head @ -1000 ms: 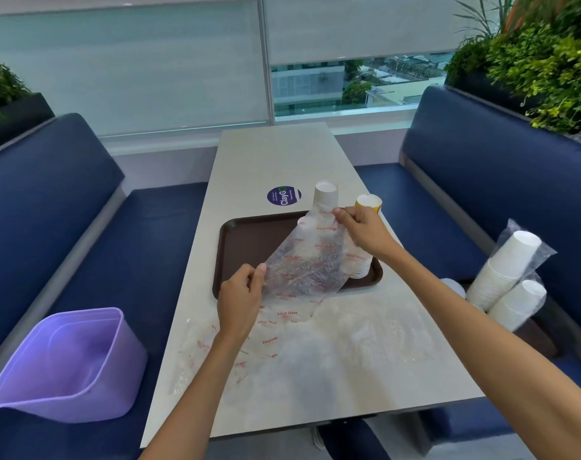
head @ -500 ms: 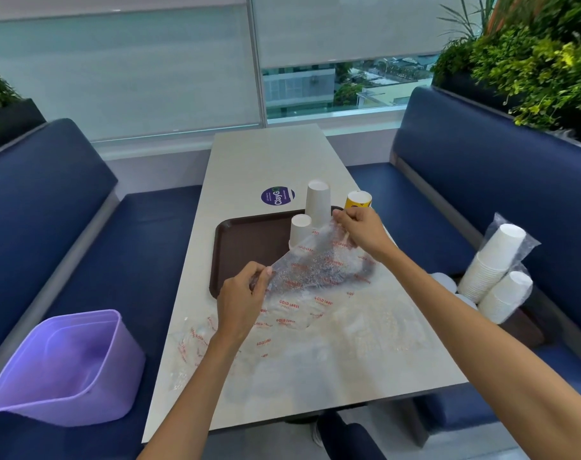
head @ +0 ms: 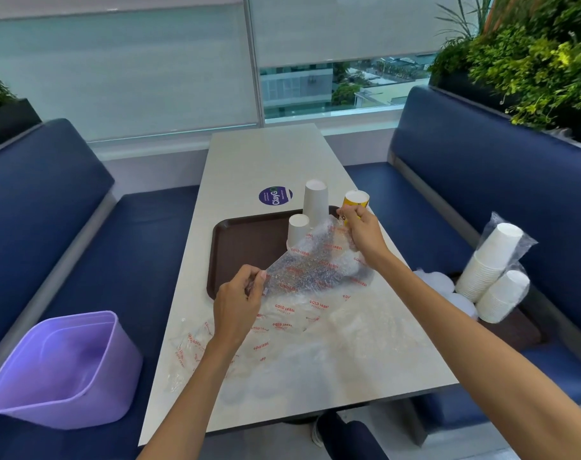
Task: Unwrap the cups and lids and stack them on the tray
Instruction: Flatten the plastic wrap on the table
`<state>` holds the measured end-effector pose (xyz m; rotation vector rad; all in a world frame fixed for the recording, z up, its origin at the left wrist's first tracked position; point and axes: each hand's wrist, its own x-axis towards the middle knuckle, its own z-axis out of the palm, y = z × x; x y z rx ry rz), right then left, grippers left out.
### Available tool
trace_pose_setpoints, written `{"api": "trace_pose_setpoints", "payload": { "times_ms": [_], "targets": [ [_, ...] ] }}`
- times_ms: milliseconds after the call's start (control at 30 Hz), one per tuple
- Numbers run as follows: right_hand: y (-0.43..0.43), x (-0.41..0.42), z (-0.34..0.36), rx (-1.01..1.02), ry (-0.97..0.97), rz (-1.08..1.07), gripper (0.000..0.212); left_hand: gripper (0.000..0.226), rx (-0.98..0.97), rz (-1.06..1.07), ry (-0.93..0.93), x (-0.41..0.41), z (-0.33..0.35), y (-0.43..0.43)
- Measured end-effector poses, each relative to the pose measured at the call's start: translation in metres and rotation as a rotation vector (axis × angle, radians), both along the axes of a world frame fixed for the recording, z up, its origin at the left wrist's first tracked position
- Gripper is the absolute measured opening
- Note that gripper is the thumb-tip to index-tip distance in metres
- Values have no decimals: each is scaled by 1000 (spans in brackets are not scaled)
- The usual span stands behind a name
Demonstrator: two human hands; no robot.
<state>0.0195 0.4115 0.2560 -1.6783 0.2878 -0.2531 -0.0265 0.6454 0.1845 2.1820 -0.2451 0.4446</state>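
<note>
A clear plastic wrapper [head: 312, 263] with red print is stretched between my hands over the near right corner of the brown tray [head: 246, 240]. My left hand [head: 239, 300] pinches its near end and my right hand [head: 362, 232] pinches its far end. On the tray stand upside-down cup stacks: a tall white stack [head: 315, 202], a short white stack [head: 298, 229] and a yellow stack [head: 356, 202] partly hidden by my right hand. More empty wrappers [head: 282, 330] lie flat on the table.
A purple bin [head: 63, 370] sits on the left bench. On the right bench lie wrapped white cup stacks [head: 493, 260] and white lids [head: 441, 283]. A round purple sticker [head: 276, 195] marks the table beyond the tray. Planters line both bench backs.
The wrapper has dropped lower and flatter between my hands, uncovering the short white stack on the tray. Both hands kept their pinch.
</note>
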Motion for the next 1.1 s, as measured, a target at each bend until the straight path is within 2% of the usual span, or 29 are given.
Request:
{"api": "trace_pose_setpoints", "payload": {
  "times_ms": [100,233,367,533,633,733,800,900,1000,1100],
  "targets": [
    [1,-2,5,-54,105,132,44,10,9,-10,-14,2,1,0],
    [-1,-2,12,-146,123,204,27,10,28,-19,-30,4,1,1],
    [0,1,16,18,182,205,23,6,34,-20,-23,5,1,3],
    [0,8,17,147,174,215,1,5,33,-26,-13,6,4,5],
    [5,8,20,89,144,179,14,4,26,-22,-14,8,5,6],
    [8,8,21,-26,119,145,36,5,-2,-1,-15,11,4,7],
    [5,8,21,-85,167,154,53,8,-56,16,-16,14,5,9],
    [0,1,16,65,246,157,65,11,-132,54,-17,18,10,9],
    [8,-15,1,342,227,185,57,11,-212,109,-11,22,17,6],
    [29,-31,-26,385,262,320,44,13,-256,164,16,25,20,0]
  ]
}}
